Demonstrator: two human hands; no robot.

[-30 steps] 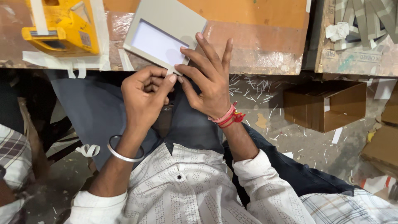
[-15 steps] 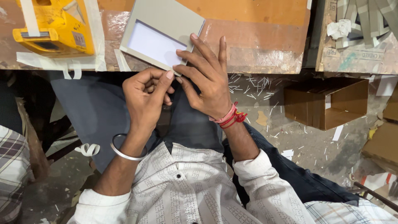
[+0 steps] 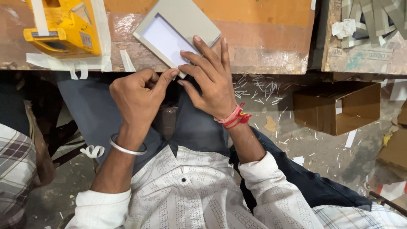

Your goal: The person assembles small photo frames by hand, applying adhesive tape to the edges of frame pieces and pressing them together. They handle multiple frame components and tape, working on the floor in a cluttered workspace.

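a worn wooden desk [image 3: 271, 38] runs across the far side of the scene, and on it a grey card frame [image 3: 186, 19] with a pale window lies tilted, its long axis slanting from the far right toward the near left, its near corner hanging at the desk's edge. a yellow tape dispenser [image 3: 63, 27] stands at the far left of the desk, ringed with strips of tape, well apart from the frame. below, on the floor [image 3: 288, 140] strewn with paper slivers, an open brown box [image 3: 339, 106] sits to the right.

the frame lies just beyond both hands, toward the far side. the right hand [image 3: 212, 80] is the nearer: its fingers are spread flat, pressing down on the frame's near right portion, an open grip that pins rather than clasps. the left hand [image 3: 137, 97] comes in from the left, fingers curled and thumb and forefinger pinched together at the frame's near corner; whether a sliver of tape sits in that pinch cannot be told. the two hands meet at that corner, thumb tips almost touching. a steel bangle [image 3: 127, 148] circles the left wrist, red threads [image 3: 235, 118] the right.
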